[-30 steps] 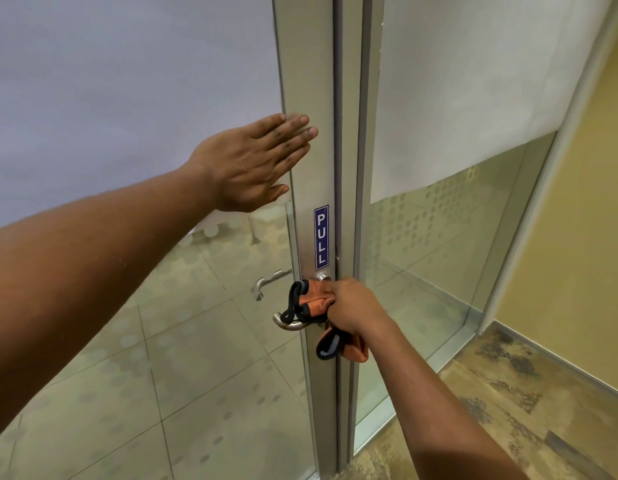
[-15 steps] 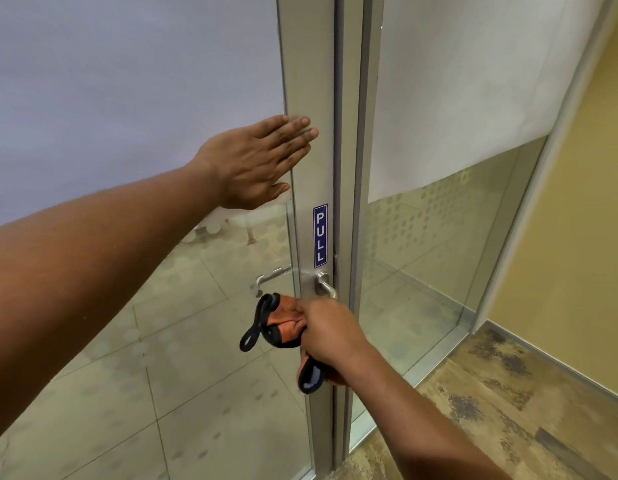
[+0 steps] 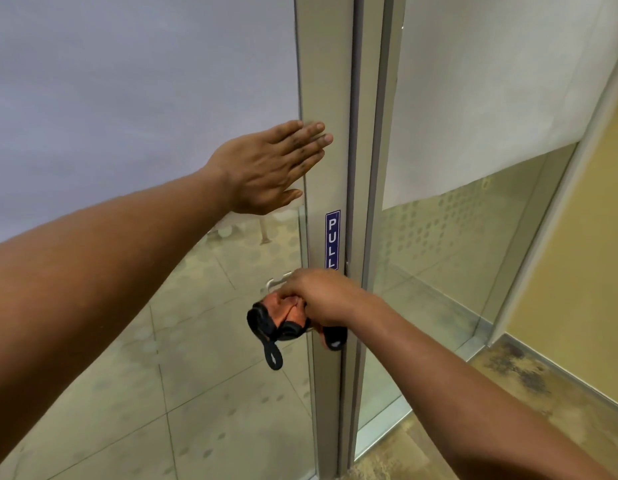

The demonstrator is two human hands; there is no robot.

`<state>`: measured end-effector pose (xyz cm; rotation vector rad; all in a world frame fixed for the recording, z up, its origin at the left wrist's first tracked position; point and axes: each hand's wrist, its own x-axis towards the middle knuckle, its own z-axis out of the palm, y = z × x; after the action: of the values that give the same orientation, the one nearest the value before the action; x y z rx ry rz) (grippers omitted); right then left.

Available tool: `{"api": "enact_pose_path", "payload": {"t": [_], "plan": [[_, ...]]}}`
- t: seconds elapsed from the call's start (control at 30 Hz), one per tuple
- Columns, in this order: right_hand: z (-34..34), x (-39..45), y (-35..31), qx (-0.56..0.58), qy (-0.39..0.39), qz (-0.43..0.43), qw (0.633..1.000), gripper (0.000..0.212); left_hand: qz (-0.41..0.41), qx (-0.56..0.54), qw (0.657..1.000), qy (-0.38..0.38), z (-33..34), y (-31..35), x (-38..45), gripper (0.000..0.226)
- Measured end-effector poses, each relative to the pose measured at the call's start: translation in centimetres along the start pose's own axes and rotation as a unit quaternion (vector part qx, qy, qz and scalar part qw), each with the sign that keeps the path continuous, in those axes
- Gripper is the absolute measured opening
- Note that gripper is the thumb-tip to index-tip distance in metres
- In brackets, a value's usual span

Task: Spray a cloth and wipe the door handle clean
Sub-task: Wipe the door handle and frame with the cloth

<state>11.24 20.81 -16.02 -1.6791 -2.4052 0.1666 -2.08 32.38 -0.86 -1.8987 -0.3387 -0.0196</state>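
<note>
We press our left hand (image 3: 266, 168) flat, fingers spread, against the frosted glass door (image 3: 127, 98) and its grey metal frame (image 3: 323, 81). Lower down, our right hand (image 3: 321, 296) is clenched around the orange cloth with black trim (image 3: 283, 315), bunched over the silver lever door handle (image 3: 278, 280), just below the blue PULL sticker (image 3: 332, 239).

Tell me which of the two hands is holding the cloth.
The right hand, low on the door by the handle, grips the orange cloth with black trim. The left hand holds nothing; it lies open and flat against the door frame higher up.
</note>
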Motion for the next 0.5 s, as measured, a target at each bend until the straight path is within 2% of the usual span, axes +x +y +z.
{"api": "enact_pose_path", "payload": {"t": [0.2,0.5], "plan": [[2.5,0.6,-0.8,-0.058,-0.103,-0.049,0.992,0.038,-0.003,-0.009,1.0,-0.005,-0.1,0.0,0.0,0.075],[3.7,-2.0,0.6,-0.159,-0.057,-0.115,0.979,0.028,0.001,0.004,1.0,-0.005,0.0,0.0,0.0,0.074]]}}
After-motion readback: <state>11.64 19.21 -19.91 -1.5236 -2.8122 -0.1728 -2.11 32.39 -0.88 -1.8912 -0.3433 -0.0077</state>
